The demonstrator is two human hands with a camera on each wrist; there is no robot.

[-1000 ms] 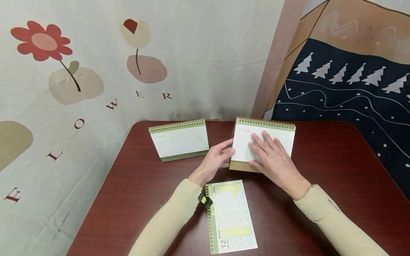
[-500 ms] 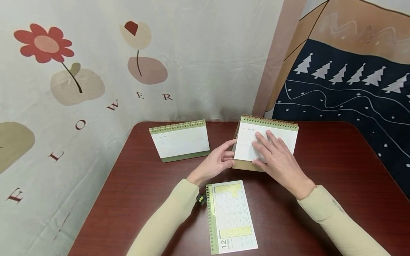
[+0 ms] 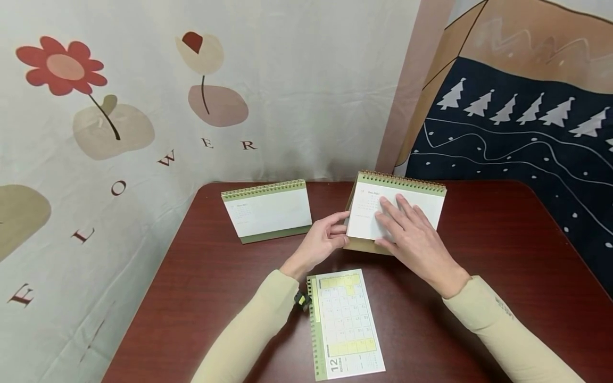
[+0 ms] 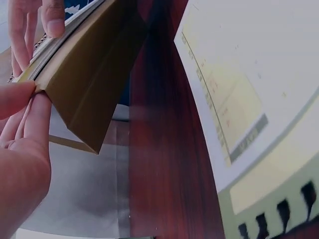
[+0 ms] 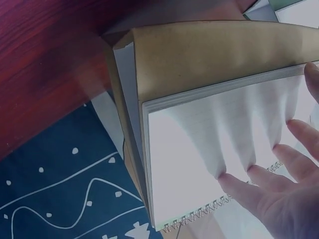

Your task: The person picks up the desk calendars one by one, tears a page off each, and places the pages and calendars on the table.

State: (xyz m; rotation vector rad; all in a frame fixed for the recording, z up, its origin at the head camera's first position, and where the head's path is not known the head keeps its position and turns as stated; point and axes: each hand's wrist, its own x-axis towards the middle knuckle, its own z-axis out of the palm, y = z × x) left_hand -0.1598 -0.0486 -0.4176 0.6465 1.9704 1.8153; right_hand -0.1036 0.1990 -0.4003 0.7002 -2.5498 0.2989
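Note:
A desk calendar with white pages and a green top strip leans on its tan cardboard stand at the back of the table. My left hand pinches its left edge, thumb and fingers on opposite sides of the board, as the left wrist view shows. Spread across the white front page lies my right hand, fingertips pressing the paper. In the right wrist view the stack of pages lies over the tan stand, with the wire coil along its far edge.
Another standing desk calendar with a green base is to the left. A loose calendar pad showing 12 and yellow-marked rows lies near the front of the dark red table. Printed cloths hang behind.
The held calendar has shifted slightly to the right and tilted a little, both hands moving with it. The other calendar and the loose pad stay put.

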